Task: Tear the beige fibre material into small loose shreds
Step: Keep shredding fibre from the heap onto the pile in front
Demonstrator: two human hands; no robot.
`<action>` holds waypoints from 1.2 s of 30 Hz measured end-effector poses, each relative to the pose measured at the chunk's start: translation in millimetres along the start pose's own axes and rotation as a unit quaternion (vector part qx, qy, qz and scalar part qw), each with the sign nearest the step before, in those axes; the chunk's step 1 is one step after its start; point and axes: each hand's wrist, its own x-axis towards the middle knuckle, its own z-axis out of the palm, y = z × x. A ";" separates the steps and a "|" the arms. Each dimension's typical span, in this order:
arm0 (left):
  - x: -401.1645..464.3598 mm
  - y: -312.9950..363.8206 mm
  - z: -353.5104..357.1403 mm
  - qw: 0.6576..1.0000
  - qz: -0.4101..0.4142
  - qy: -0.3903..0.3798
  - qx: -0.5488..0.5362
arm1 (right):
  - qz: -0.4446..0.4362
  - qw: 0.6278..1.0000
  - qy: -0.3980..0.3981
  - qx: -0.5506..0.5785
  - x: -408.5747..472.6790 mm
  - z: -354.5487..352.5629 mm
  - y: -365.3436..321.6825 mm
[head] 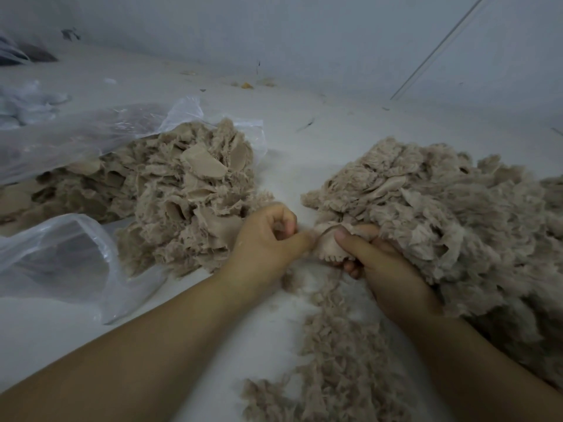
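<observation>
**Both hands pinching, thumbs together**

Your left hand [268, 236] is curled, thumb pointing right. Your right hand [380, 263] is curled too, thumb pointing left, near the other. Both pinch one beige piece [327, 248] between them. Both forearms reach in from below.

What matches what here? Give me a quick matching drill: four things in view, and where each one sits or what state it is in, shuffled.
Things:
1. small beige piece
2. clear plastic bag
3. coarse pile
4. fluffy shredded pile

Place or state:
A. spilling out of the bag, with flat chunks in it
B. pinched between left hand and right hand
C. heaped beside the right hand
D. lying open on the pale surface at the left

Pairs: 1-B, 2-D, 3-A, 4-C
</observation>
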 end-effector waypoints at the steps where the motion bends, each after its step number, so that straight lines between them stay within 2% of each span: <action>1: 1.6 -1.1 1.4 1.000 -0.012 0.002 0.007 | -0.004 1.000 -0.009 0.003 -0.9 0.2 -0.4; 4: 4.5 -2.8 5.3 0.999 -0.020 -0.044 0.000 | -0.016 0.999 -0.034 0.011 -3.4 1.1 -0.7; 11: 2.7 -3.8 6.5 0.998 -0.053 -0.024 -0.002 | -0.004 1.000 0.019 0.011 2.8 3.0 -1.4; 14: 2.9 -0.3 5.0 0.999 -0.039 -0.029 -0.022 | -0.011 1.000 -0.006 0.003 3.1 0.8 -1.5; 17: 2.4 -1.2 4.2 0.999 0.002 -0.042 -0.015 | -0.056 0.997 -0.051 -0.015 -1.0 -0.5 -2.8; 20: 3.8 -4.1 6.9 0.999 0.032 -0.027 0.005 | -0.067 0.995 -0.072 -0.012 -0.3 0.5 -2.2; 25: 2.4 -6.4 5.1 0.994 0.049 -0.020 0.093 | -0.055 0.997 -0.047 0.010 2.8 1.4 -0.3; 28: 3.1 2.5 0.8 0.979 0.090 0.057 0.172 | -0.086 0.995 -0.048 0.005 2.9 0.6 0.5; 30: 8.9 10.0 -10.0 0.931 0.141 0.130 0.309 | -0.093 0.995 -0.042 -0.003 2.4 -0.2 -0.4; 31: 11.3 12.6 -16.5 0.886 0.153 0.138 0.415 | -0.092 0.995 -0.036 -0.004 2.4 -0.5 -0.9; 33: 13.7 14.3 -24.4 0.771 0.139 0.109 0.612 | -0.086 0.996 -0.018 0.004 2.9 -0.7 -1.0; 34: 12.5 15.9 -25.1 0.729 0.125 0.094 0.666 | -0.084 0.996 -0.010 0.010 3.5 -0.5 -0.9; 36: 8.3 22.7 -22.5 0.684 0.123 0.065 0.717 | -0.078 0.997 -0.005 0.021 3.9 0.5 -1.3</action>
